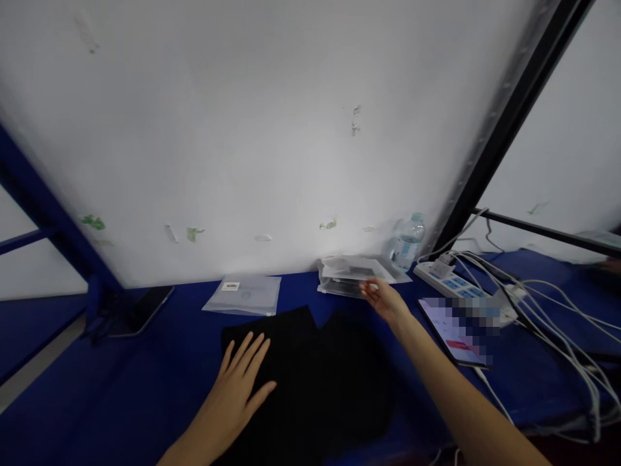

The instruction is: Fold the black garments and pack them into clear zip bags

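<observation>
A: Report the left hand (237,382).
B: I have it palm down on the black cloth (310,369), fingers extended and spread, gripping nothing. The cloth lies on the blue table (140,395), in front of me. I judge that the flat palm steadies the fabric.
A: Right hand (385,301)?
B: Fingers partly curled, fingertips at the front edge of the pouch stack (344,275). I cannot tell whether they grip it.
A: Why are the pouches at the back?
B: Probably to leave the front for the cloth, within arm's reach.
A: State the contents.
B: The labelled pouch (252,294) lies flat, with a faint round mark on it; I see no bulk inside. The stack shows dark patches, contents unclear. The bottle (408,246) stands upright beside the stack, cap on; I cannot read its fill level.
</observation>
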Motion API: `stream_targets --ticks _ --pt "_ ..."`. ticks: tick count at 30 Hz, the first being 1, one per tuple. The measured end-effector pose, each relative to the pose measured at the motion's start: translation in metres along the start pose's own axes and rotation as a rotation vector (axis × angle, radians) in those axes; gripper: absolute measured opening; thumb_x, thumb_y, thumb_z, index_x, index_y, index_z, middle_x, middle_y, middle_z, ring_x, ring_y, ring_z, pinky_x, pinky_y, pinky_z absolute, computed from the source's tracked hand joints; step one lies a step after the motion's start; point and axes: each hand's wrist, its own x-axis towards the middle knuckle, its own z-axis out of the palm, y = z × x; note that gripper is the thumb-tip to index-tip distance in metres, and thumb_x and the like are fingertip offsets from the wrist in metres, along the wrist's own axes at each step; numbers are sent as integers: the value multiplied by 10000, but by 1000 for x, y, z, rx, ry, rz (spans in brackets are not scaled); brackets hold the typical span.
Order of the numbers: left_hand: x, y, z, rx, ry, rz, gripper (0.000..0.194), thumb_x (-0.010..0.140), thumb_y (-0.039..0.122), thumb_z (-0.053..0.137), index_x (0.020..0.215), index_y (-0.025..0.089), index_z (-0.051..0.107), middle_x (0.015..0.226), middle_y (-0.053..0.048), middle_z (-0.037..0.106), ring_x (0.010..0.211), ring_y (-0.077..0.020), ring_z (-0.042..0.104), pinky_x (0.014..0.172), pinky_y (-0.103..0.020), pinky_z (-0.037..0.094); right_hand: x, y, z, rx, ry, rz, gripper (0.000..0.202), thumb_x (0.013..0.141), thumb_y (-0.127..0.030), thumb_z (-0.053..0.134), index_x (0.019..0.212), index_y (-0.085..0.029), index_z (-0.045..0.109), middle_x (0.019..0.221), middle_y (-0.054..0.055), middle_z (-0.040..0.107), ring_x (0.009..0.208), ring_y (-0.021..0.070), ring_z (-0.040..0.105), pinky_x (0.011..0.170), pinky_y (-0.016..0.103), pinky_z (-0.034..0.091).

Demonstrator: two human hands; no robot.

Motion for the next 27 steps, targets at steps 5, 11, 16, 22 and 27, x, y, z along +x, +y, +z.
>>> stream_targets --ticks 5,11,16,22,27 --pt "34 20 -25 65 259 9 731 944 377 496 1522 173 97 1507 -115 368 1416 -301 248 1123 -556 264 -85 10 43 109 -258 77 198 815 -335 645 707 -169 646 834 76 737 875 196 711 838 299 559" --pt "42 17 -50 -88 405 57 316 984 181 386 1245 203 563 1154 -52 692 1065 -198 645 955 -378 504 -158 12 57 -156 -524 -98 299 772 -462 682 855 -176 654 878 55 703 763 181 692 681 290 558" --pt "26 3 -56 -218 372 -13 260 982 215 412 1095 230 645 1016 -3 728 949 -168 677 880 -327 542 -141 14 32 -466 -389 -493 405 800 -381 680 1168 -246 578 859 11 665 774 159 645 748 284 535" --pt "42 42 -71 -120 333 31 267 925 235 536 1184 189 581 1101 -68 684 1042 -252 593 960 -481 440 -143 24 32 -461 -507 -431 196 889 -401 562 933 -222 630 890 23 686 839 174 657 778 276 519" --pt "76 86 -66 -196 243 160 153 965 231 477 1000 178 616 908 -54 668 861 -214 573 786 -390 462 -156 22 30 -414 -514 -421 158 866 -372 604 883 -229 540 908 23 699 844 176 687 766 272 532"
